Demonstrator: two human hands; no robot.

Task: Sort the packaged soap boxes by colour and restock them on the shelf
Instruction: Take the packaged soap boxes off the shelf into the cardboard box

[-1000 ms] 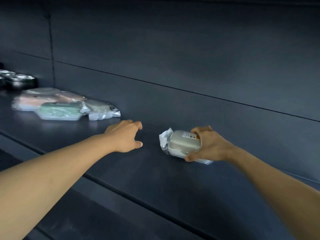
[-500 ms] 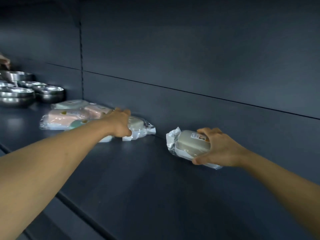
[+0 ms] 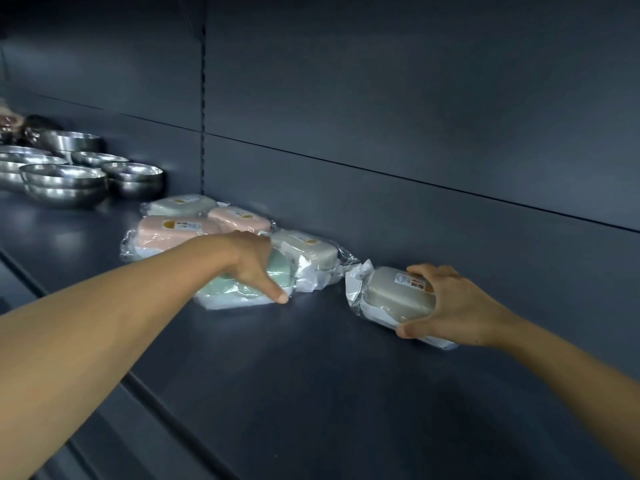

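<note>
Since the earlier frame, the left hand [image 3: 254, 263] had come down onto the green box [image 3: 242, 289], thumb at its near edge, fingers hidden behind, so whether it gripped I could not tell. Right of the green box, the right hand [image 3: 450, 306] held the grey box [image 3: 398, 297], fingers and thumb curled round it, resting on the dark shelf [image 3: 311, 375]. A second grey box [image 3: 308, 252] lay just behind the green box, near the dark back wall [image 3: 415, 116]; two pink boxes [image 3: 169, 230] and a pale one [image 3: 181, 206] sat left of it. Steel bowls [image 3: 65, 181] stood farther left. Bare shelf spread in front of the green box to the front edge [image 3: 156, 400].
</note>
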